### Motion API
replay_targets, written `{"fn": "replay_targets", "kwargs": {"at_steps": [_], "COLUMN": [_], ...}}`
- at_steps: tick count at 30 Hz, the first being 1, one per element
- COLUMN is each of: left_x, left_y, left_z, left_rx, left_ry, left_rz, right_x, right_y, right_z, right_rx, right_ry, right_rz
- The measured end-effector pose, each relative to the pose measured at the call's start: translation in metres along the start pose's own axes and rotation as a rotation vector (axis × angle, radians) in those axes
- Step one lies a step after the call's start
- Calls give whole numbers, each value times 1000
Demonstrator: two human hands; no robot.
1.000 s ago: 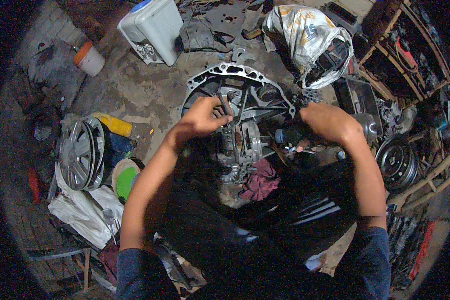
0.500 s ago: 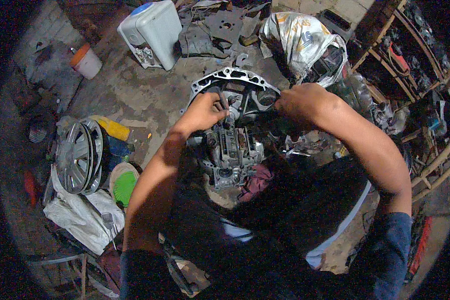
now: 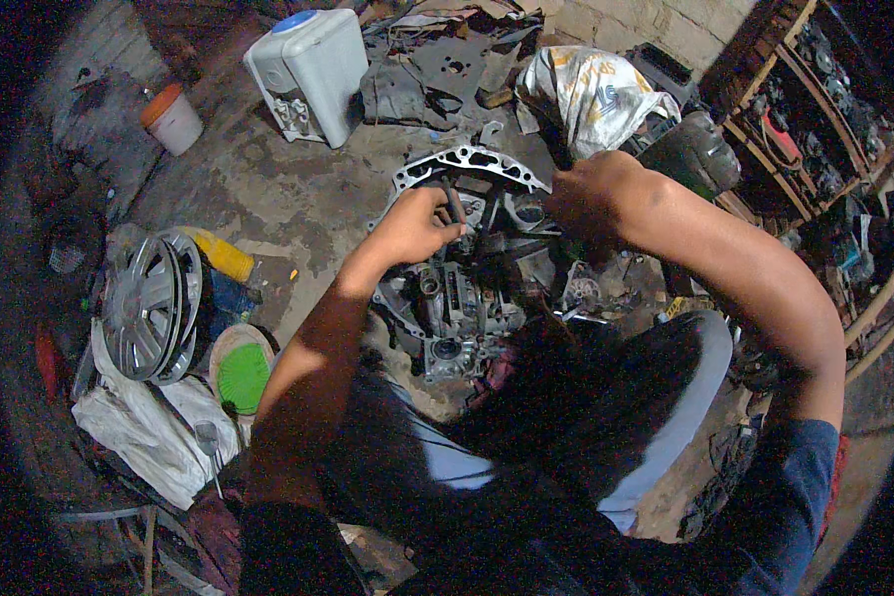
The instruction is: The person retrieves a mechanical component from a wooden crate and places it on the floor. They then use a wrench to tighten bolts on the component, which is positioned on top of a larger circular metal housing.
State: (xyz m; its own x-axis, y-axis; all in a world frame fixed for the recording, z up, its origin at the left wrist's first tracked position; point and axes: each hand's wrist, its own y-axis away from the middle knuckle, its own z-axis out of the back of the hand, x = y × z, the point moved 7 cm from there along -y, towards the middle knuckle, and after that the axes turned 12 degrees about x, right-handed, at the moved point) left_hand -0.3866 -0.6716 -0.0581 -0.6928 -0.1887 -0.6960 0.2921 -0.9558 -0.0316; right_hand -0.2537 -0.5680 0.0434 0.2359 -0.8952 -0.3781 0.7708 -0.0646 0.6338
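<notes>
Two wheel covers (image 3: 149, 308) lean at left. The left hand (image 3: 414, 226) pinches a short dark bar (image 3: 454, 205), pointing away from the person, far end tilted slightly left. Beneath, the metal casing (image 3: 454, 303) sits before the person, lengthwise away, arched rim farthest. The right hand (image 3: 594, 197) is bunched near the rim's right end; shadow hides whether it holds anything.

casing (image 3: 452, 303): on floor (image 3: 238, 204) | wheel covers (image 3: 141, 313): its left | container (image 3: 318, 84): beyond, left | sack (image 3: 591, 94): beyond, right | shelves (image 3: 820, 99): far right
</notes>
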Motion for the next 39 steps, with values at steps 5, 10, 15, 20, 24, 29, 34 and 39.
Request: {"fn": "replay_targets", "kwargs": {"at_steps": [5, 10, 15, 20, 24, 29, 34, 39], "left_x": [9, 15, 17, -16, -47, -47, -35, -39], "left_y": [-1, 1, 4, -2, -1, 1, 3, -1], "left_z": [-1, 6, 19, 3, -17, -28, -24, -24], "left_rx": [40, -84, -320, -514, -595, -818, -943, -829], "left_ry": [40, 80, 360, 806, 896, 481, 471, 539], "left_rz": [43, -56, -30, -136, -334, -104, -39, -66], "right_x": [-1, -15, -47, -37, -21, -4, 1, 24], "right_y": [-7, -23, 30, 17, 7, 2, -8, -29], "right_z": [-28, -71, -102, -136, -81, -28, -18, -45], "right_rx": [-185, 152, -677, -1266, -1460, -1588, -1505, -1150], "right_ry": [-15, -260, -1063, -1836, -1694, -1750, -1829, -1900], "right_rz": [165, 311, -291, -407, -247, -188, -21, 93]}}
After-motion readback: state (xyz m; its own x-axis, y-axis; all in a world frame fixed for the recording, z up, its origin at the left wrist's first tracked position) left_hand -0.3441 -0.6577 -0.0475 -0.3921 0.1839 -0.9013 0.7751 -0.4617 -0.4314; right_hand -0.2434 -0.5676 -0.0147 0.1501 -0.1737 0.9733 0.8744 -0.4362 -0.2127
